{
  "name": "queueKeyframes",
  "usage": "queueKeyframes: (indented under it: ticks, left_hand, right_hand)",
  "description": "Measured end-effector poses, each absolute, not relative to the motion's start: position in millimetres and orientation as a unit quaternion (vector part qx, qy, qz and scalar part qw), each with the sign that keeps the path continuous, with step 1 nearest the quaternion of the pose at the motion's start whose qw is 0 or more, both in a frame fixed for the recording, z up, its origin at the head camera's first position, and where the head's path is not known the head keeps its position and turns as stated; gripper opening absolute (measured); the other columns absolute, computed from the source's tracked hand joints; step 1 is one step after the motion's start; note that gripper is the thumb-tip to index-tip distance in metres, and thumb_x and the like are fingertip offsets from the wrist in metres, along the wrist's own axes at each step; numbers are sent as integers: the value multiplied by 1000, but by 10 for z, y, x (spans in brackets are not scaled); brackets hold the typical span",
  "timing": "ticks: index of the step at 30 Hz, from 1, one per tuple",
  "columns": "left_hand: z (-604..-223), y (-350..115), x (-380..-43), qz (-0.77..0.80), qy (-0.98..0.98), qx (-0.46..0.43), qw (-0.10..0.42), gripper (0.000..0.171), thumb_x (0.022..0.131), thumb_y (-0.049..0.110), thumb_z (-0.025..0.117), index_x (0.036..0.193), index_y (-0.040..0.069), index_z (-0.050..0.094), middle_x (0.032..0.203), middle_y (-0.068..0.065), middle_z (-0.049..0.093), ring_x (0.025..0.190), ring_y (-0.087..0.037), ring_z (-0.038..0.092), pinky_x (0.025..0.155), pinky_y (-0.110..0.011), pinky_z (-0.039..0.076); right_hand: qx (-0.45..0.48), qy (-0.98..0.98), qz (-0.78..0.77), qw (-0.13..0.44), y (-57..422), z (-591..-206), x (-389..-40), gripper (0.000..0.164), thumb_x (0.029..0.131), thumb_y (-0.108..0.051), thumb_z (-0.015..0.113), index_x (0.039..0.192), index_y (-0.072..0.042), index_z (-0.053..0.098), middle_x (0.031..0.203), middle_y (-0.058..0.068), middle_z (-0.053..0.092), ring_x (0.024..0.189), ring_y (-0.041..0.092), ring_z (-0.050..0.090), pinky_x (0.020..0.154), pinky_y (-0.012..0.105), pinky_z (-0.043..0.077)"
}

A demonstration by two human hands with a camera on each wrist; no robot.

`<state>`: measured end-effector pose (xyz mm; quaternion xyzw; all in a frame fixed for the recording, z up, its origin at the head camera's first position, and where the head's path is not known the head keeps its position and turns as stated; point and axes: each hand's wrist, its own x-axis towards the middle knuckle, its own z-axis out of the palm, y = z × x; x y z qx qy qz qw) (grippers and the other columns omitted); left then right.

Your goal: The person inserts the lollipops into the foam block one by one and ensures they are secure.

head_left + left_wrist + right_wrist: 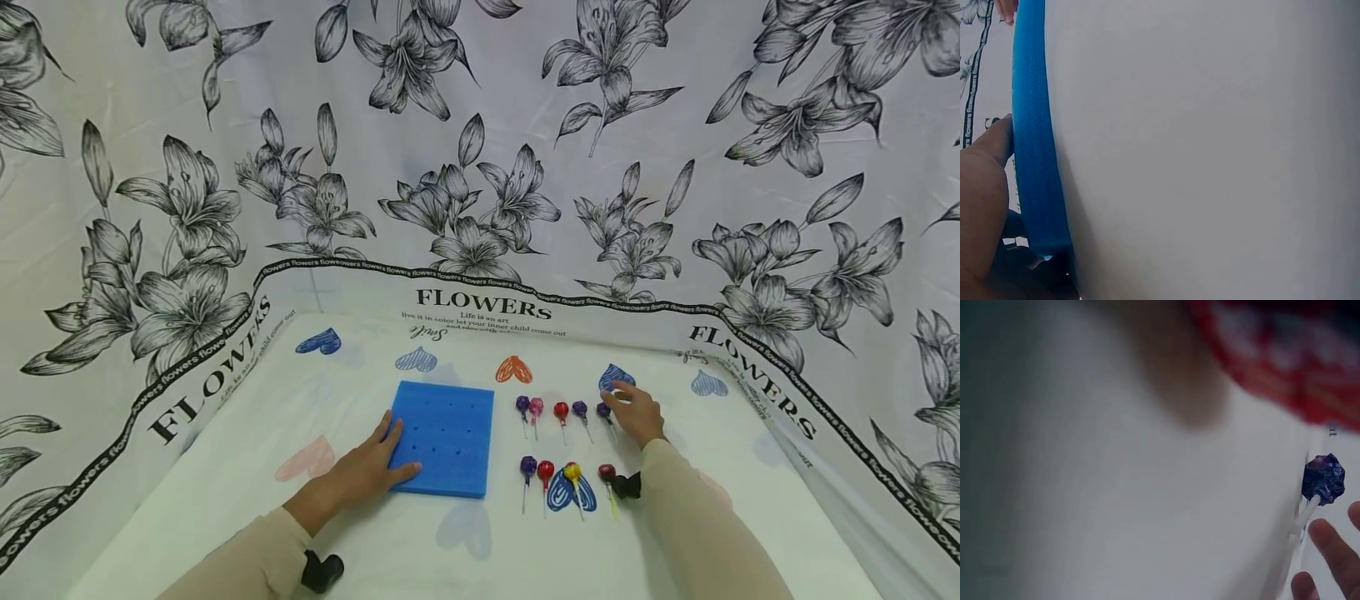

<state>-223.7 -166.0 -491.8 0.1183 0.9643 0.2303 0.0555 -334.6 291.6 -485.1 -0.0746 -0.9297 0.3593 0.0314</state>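
My left hand (360,468) rests at the left side of a blue foam block (450,417) with small holes, fingers spread over its edge. In the left wrist view the block's side (1038,125) shows beside the hand. My right hand (637,414) is at the right end of the back row of lollipops, fingertips beside a purple lollipop (604,410). The right wrist view shows a purple lollipop (1324,480) on a white stick, with fingers (1335,553) near it and not closed round it. A red wrapped shape (1291,369) looms blurred up close.
The back row also holds a purple lollipop (522,403), a pink one (536,406), a red one (561,410) and another purple one (580,409). In the front row lie purple (528,467), red (545,471), yellow (573,472) and dark red (607,473) lollipops.
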Motion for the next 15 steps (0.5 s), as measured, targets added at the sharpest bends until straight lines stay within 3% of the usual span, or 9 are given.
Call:
queueKeyframes:
  ticks: [9,15]
  left_hand:
    - [-4924,-1674,-2240,227,965,122,56,97,87,60,60,151,-3,22,158,-22,7,134,-47,29,97,-58,38]
    - [-4908,-1672,-2240,227,964,125,52,96,88,59,60,151,-4,22,158,-22,7,133,-48,30,95,-59,40]
  right_hand:
    - [-102,-939,330,-1,2842,-4917,-3365,48,93,-38,64,129,-6,60,123,22,57,109,39,51,92,55,43]
    - [-108,-941,318,-26,2820,-4904,-3400,46,93,-41,63,121,-5,63,125,21,55,108,37,51,95,54,41]
